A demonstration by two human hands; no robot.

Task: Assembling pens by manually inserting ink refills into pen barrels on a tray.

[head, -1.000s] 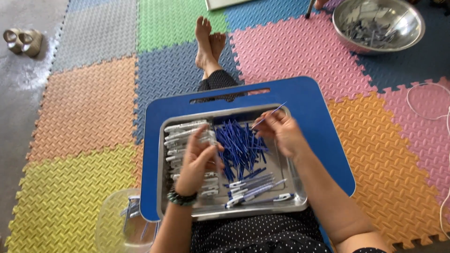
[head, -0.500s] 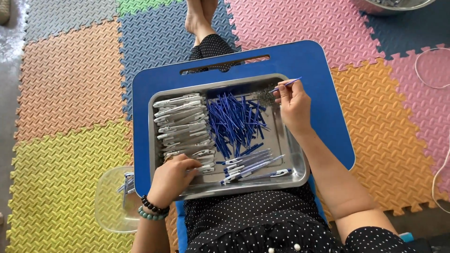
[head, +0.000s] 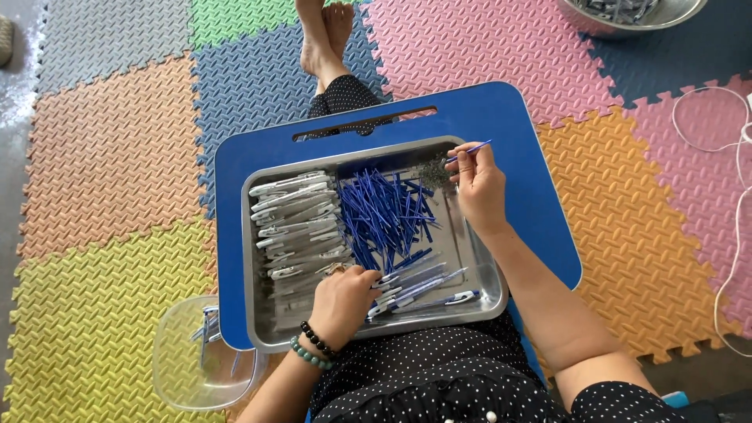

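Note:
A metal tray (head: 489,301) lies on a blue lap board (head: 517,125) over my knees. In it are a stack of clear pen barrels (head: 294,215) on the left, a heap of blue refills (head: 384,211) in the middle and several assembled pens (head: 427,286) at the front. My right hand (head: 478,184) pinches one blue refill (head: 470,149) above a small pile of springs (head: 432,168) at the tray's far right. My left hand (head: 345,301), with bead bracelets on the wrist, rests at the tray's near edge, fingers curled on a pen part by the assembled pens.
Coloured foam puzzle mats cover the floor. A clear plastic tub (head: 200,356) with a few pen parts sits at my left hip. A metal bowl (head: 627,16) of parts stands at the far right. White cord (head: 728,157) loops along the right edge. My bare feet (head: 325,35) stretch ahead.
My left hand moved from the tray's middle back to its near edge, then right toward the assembled pens. My right hand stayed at the far right corner with the refill.

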